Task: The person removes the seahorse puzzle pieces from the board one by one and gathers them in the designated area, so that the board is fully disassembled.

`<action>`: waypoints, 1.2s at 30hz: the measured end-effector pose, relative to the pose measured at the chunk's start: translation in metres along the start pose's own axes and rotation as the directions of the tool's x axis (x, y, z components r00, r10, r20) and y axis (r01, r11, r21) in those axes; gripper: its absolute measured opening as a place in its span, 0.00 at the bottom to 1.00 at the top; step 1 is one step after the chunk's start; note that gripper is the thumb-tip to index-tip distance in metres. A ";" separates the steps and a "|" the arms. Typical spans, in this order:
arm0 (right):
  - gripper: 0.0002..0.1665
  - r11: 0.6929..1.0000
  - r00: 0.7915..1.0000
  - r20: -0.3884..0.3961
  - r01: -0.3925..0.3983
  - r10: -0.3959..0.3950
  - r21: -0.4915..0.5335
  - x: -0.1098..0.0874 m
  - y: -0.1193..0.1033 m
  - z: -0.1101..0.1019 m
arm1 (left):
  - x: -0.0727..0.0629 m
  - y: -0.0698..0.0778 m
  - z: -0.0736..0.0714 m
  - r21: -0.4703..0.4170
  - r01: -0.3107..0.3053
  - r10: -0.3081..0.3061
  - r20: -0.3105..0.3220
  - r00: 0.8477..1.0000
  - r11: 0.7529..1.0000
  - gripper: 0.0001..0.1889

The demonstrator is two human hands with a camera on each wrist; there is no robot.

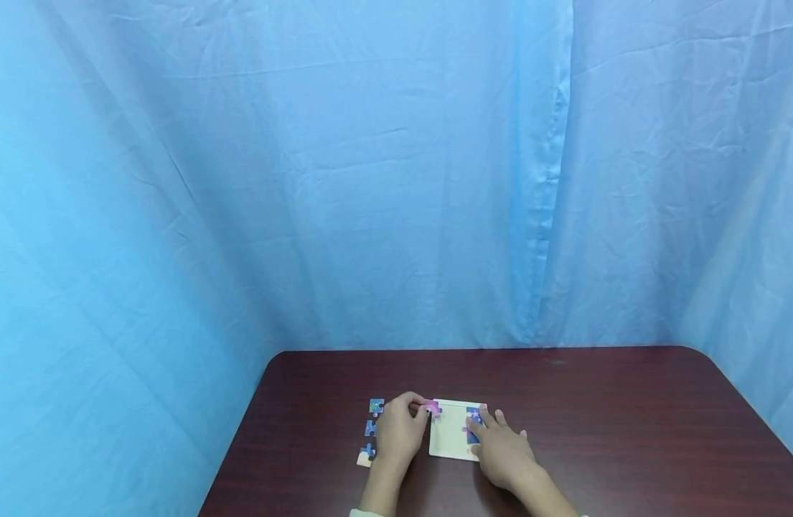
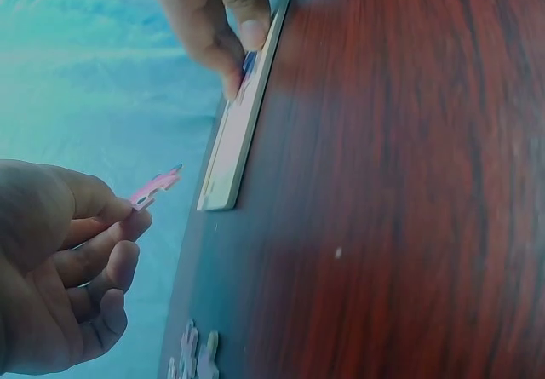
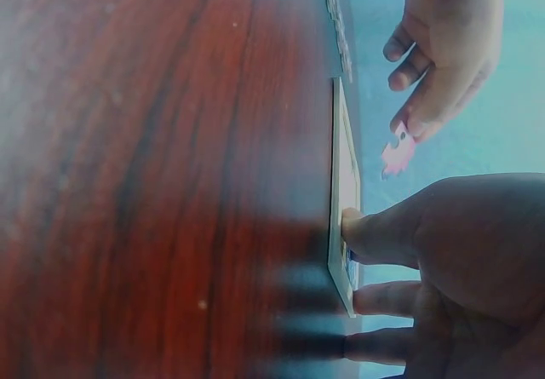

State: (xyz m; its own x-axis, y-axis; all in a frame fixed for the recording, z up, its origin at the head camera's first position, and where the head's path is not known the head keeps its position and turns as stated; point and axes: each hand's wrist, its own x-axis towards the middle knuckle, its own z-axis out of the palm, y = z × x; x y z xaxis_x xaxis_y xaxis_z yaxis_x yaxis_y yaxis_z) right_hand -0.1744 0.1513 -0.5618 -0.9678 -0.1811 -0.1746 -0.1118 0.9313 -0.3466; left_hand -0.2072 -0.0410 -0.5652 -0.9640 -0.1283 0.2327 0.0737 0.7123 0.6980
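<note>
The left hand (image 1: 400, 431) pinches a pink puzzle piece (image 1: 433, 408) between thumb and forefinger, its other fingers loosely bent and holding nothing. That piece is thin and flat, with knobbed edges and a dark spot, and it is raised above the bench near the upper left corner of a pale tray (image 1: 449, 439). The right hand (image 1: 504, 454) is spread, fingers mostly straight, thumb and fingertips pressing on the tray's right side, where blue jigsaw pieces (image 1: 474, 435) bearing a pale star lie inside. The tray is a shallow, smooth, squarish board with a raised rim. Left of the left hand, a blue upper piece (image 1: 376, 405), a blue middle piece (image 1: 369, 429) and a cream-and-blue lower piece (image 1: 365, 458) lie in a rough column. All rest on the bench (image 1: 629, 431), dark red-brown with streaky grain and rounded far corners; beyond hangs creased blue cloth (image 1: 383, 179)
</note>
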 end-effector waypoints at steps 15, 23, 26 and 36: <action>0.32 1.000 1.000 -0.003 0.004 -0.004 0.006 -0.002 -0.002 -0.002 | 0.008 -0.013 -0.019 0.011 0.009 -0.009 -0.010 1.000 1.000 0.02; 0.31 1.000 1.000 -0.019 0.007 -0.007 0.003 -0.003 -0.002 -0.002 | 0.011 -0.022 -0.026 0.033 0.026 -0.025 -0.016 1.000 0.999 0.02; 0.31 1.000 1.000 -0.020 0.007 -0.007 0.001 -0.004 -0.002 -0.002 | 0.011 -0.024 -0.030 0.035 0.041 -0.040 -0.009 0.999 0.999 0.03; 0.31 1.000 1.000 -0.016 0.007 -0.007 0.008 -0.004 -0.002 -0.001 | 0.017 -0.037 -0.037 0.088 0.081 -0.078 -0.037 0.996 0.993 0.03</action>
State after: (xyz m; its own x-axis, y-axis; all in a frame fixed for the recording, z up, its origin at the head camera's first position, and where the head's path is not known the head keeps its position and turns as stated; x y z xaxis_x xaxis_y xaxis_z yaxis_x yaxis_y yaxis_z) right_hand -0.1709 0.1507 -0.5593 -0.9705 -0.1823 -0.1577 -0.1165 0.9275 -0.3552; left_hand -0.2164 -0.0949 -0.5616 -0.9568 -0.2086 0.2024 -0.0273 0.7579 0.6518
